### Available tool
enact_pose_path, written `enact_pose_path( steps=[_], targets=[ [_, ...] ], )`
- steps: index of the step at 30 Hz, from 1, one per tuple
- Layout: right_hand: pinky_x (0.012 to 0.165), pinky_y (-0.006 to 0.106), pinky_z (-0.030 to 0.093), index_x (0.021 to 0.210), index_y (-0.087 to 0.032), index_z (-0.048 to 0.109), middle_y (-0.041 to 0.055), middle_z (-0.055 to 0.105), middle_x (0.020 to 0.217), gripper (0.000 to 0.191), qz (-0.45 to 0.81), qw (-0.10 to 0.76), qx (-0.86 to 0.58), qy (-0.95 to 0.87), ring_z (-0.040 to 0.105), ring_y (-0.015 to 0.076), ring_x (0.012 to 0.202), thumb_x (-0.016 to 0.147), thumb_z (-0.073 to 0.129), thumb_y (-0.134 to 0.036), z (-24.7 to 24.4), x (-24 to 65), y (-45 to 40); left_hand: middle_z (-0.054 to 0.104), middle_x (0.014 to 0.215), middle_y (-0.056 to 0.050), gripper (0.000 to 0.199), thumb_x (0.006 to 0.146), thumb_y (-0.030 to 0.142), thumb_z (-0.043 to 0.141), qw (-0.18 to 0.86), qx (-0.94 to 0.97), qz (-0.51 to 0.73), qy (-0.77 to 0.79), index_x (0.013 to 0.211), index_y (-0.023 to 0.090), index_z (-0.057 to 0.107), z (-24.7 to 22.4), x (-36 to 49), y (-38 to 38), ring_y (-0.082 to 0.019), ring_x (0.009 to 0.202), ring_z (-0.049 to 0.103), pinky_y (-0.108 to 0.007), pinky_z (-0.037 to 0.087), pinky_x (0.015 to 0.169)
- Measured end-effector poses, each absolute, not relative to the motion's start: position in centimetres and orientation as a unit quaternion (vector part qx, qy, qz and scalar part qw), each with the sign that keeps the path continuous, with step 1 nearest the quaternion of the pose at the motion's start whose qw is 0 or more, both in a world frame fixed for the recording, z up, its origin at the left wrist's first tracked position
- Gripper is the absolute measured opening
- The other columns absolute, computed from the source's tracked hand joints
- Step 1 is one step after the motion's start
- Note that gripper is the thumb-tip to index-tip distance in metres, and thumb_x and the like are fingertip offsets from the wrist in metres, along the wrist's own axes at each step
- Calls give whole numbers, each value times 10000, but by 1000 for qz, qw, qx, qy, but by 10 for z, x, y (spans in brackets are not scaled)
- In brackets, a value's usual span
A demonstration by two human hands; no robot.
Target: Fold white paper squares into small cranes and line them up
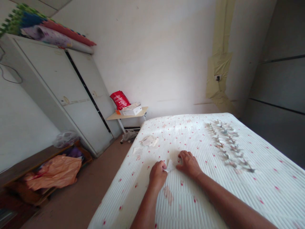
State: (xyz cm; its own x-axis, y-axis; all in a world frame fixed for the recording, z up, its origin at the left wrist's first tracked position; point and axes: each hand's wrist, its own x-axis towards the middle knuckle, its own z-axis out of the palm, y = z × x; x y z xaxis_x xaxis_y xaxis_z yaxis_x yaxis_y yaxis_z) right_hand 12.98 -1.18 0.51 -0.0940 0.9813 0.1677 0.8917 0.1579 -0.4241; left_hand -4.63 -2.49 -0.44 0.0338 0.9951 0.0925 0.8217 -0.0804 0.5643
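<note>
My left hand [158, 174] pinches the edge of a small white piece of paper [169, 166] with faint print, just above the mattress [200, 197]. To the right of the paper, my right hand [188, 163] is curved with its thumb and fingers apart, and nothing shows between them. Further up the mattress on the left lies a loose pile of printed paper pieces [149, 140], with another piece [138, 151] beside it. Rows of several small folded paper figures [230, 144] stand on the right part of the mattress.
Behind the mattress's left corner, a small table [111, 117] holds a red bag [120, 100] and a white box [132, 111]. A grey cabinet [59, 76] stands at the left, near a low wooden shelf [26, 160] with an orange plastic bag [56, 171].
</note>
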Motion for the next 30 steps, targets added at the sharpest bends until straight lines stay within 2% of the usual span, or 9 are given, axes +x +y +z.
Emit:
enact_pose_path(
  steps=[23,27,30],
  targets=[
    [720,280,323,899,-193,551,56,557,1014,257,117,210,-642,-728,456,209,944,648,594,-222,6,130,-13,535,698,30,193,596,11,457,160,698,224,661,662,187,502,-3,-46,-26,-97,681,482,-180,309,600],
    [716,281,326,897,-187,546,58,553,1010,262,110,209,-641,-731,459,208,942,645,600,-230,6,130,-12,560,738,26,121,659,82,475,152,693,193,678,690,193,514,1,-42,-28,-101,705,497,-190,317,612],
    [712,282,329,897,-183,547,58,554,1003,267,106,209,-639,-733,460,208,939,640,602,-232,4,130,-11,575,781,17,33,720,203,493,141,691,180,686,727,195,524,5,-38,-30,-109,746,511,-203,322,640]
  ],
)
